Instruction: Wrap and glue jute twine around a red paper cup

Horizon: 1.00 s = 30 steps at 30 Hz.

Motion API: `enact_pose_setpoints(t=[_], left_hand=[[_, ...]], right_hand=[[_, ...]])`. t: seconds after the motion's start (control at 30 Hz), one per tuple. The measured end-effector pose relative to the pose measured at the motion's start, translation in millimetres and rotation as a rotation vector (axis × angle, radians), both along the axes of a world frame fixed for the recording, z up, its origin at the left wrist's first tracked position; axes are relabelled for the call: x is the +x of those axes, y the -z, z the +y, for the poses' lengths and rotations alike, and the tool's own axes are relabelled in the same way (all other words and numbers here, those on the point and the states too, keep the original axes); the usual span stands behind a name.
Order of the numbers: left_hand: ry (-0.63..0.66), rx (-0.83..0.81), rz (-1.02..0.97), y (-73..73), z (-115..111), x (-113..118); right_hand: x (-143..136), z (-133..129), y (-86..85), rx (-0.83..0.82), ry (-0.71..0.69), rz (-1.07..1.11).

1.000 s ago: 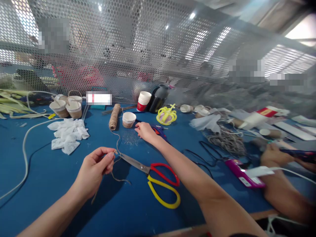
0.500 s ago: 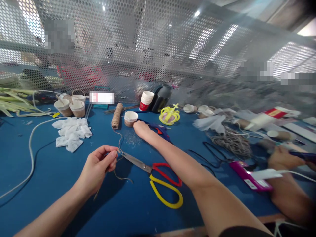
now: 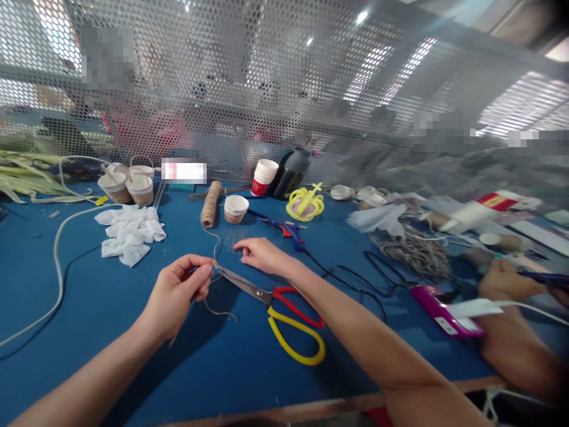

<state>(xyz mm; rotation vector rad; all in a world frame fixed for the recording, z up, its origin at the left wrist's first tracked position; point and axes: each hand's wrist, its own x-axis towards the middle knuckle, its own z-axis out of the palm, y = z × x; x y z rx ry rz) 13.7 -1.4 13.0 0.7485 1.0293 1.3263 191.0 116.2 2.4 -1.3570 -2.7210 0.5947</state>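
Note:
My left hand (image 3: pixel 184 290) pinches a length of brown twine (image 3: pixel 217 246) between thumb and fingers, and a loose end hangs below it. The twine runs back to a wound spool (image 3: pixel 210 204). Scissors (image 3: pixel 253 289) with one red and one yellow handle lie slightly open, their tips by my left fingertips. My right hand (image 3: pixel 262 255) is over the table beyond the scissors, empty, with its index finger stretched out and the others curled. Behind it stands a small paper cup (image 3: pixel 236 209) with a white rim and brown wrapping. A blue glue gun (image 3: pixel 288 231) lies to its right.
White crumpled cloth (image 3: pixel 131 234) and several small wrapped cups (image 3: pixel 140 191) are at left. A yellow crown-shaped piece (image 3: pixel 306 203), stacked cups (image 3: pixel 264 177) and a black bottle (image 3: pixel 292 173) stand at back. A purple power strip (image 3: pixel 444 313) lies near a co-worker's hand (image 3: pixel 507 281).
My right hand has drawn back from the small wrapped cup toward me, leaving it standing and uncovering the glue gun. My left hand keeps its pinch on the twine.

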Motion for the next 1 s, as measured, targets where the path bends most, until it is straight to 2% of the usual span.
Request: enact_pose_setpoints(t=[0.1, 0.33, 0.63, 0.7, 0.8, 0.93, 1.0], left_hand=[[-0.009, 0.003, 0.007, 0.5, 0.0, -0.4], [-0.033, 0.026, 0.009, -1.1, 3.4, -5.5], [-0.06, 0.056, 0.013, -1.1, 6.3, -8.7], [-0.067, 0.063, 0.021, 0.0, 7.4, -9.5], [-0.088, 0.073, 0.032, 1.4, 9.6, -11.0], [-0.09, 0.091, 0.042, 1.9, 10.8, -12.2], [-0.073, 0.097, 0.05, 2.6, 9.6, -12.4]], right_hand=[[-11.5, 4.5, 5.7, 0.074, 0.02, 0.013], [-23.1, 26.4, 8.4, 0.246, 0.179, 0.048], [-35.0, 30.3, 21.4, 0.255, 0.1, -0.02], [-37.6, 29.0, 18.2, 0.242, 0.09, -0.042], [-27.3, 24.8, 3.8, 0.211, 0.117, -0.052], [12.4, 7.1, -21.0, 0.138, 0.167, -0.052], [32.1, -6.2, -26.6, 0.064, 0.178, -0.079]])
